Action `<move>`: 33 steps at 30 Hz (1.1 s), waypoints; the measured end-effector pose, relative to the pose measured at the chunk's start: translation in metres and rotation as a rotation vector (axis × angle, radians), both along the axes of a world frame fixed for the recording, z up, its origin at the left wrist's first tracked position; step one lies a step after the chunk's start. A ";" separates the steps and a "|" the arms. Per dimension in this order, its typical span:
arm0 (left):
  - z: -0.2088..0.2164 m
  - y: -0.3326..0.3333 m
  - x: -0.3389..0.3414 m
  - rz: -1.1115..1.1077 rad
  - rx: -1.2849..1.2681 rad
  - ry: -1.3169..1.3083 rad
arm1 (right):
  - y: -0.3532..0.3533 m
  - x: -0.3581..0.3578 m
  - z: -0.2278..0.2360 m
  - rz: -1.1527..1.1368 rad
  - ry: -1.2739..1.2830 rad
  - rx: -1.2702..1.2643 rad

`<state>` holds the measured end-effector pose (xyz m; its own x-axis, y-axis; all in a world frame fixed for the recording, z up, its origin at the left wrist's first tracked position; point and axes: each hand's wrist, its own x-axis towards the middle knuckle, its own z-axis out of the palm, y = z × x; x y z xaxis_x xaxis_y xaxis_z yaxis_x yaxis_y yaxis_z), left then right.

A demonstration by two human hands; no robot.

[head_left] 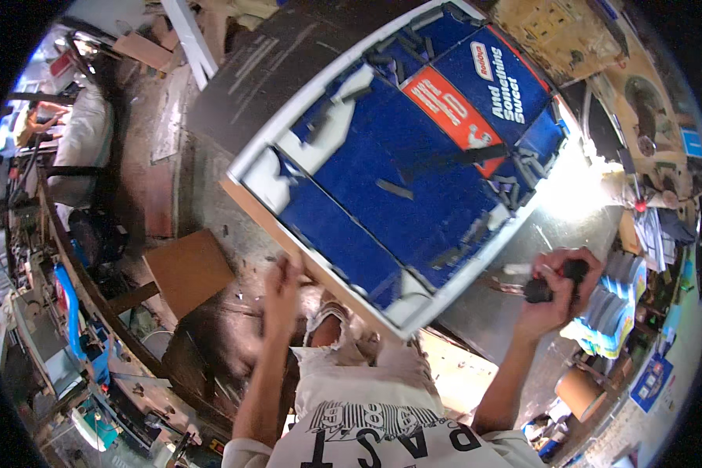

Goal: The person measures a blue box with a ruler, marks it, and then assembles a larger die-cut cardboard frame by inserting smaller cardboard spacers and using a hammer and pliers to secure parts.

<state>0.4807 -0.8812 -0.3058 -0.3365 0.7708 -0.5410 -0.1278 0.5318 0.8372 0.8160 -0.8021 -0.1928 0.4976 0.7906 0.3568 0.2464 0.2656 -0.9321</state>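
Observation:
In front of me lies a large panel [351, 187] covered with blue printed sheeting and a red block, its rim white and its near-left edge brown. Torn white patches and several loose dark strips [395, 189] are scattered over it. My right hand [565, 290] is wrapped around a black-handled tool [540, 290], held off the panel's right corner; a pale, thin part points left from it, and its kind is unclear. Beside the brown edge is my left hand [283, 285], smeared by motion, so its fingers and any contact with the edge are hard to make out.
A brown square board [189, 271] is on the left. A bright light [577, 183] glares by the panel's right edge. On the right are a stack of colourful packages [612, 304] and a brown cylinder [579, 394]. Cluttered shelving [78, 351] curves along the left.

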 end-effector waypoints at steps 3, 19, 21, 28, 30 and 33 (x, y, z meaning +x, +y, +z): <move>-0.008 -0.049 0.043 -0.165 -0.106 -0.263 | -0.006 0.048 0.025 0.085 -0.109 -0.023; 0.020 -0.060 0.102 -0.215 -0.286 -0.199 | 0.019 -0.018 0.035 0.268 0.495 0.088; 0.021 -0.057 0.099 -0.467 -0.141 0.001 | 0.015 -0.019 0.040 0.271 0.372 0.075; -0.001 -0.062 0.164 -0.953 0.125 0.117 | -0.005 0.011 0.042 0.250 0.303 0.086; 0.006 -0.056 0.203 -1.024 0.078 0.078 | -0.014 0.023 0.048 0.193 0.297 0.081; 0.020 -0.044 0.259 -0.887 -0.248 -0.402 | -0.023 0.028 0.057 0.119 0.301 0.047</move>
<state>0.7396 -0.9255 -0.2863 0.5477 0.5047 -0.6673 0.1507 0.7250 0.6720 0.8443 -0.8256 -0.1355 0.4918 0.8356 0.2447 -0.0741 0.3202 -0.9445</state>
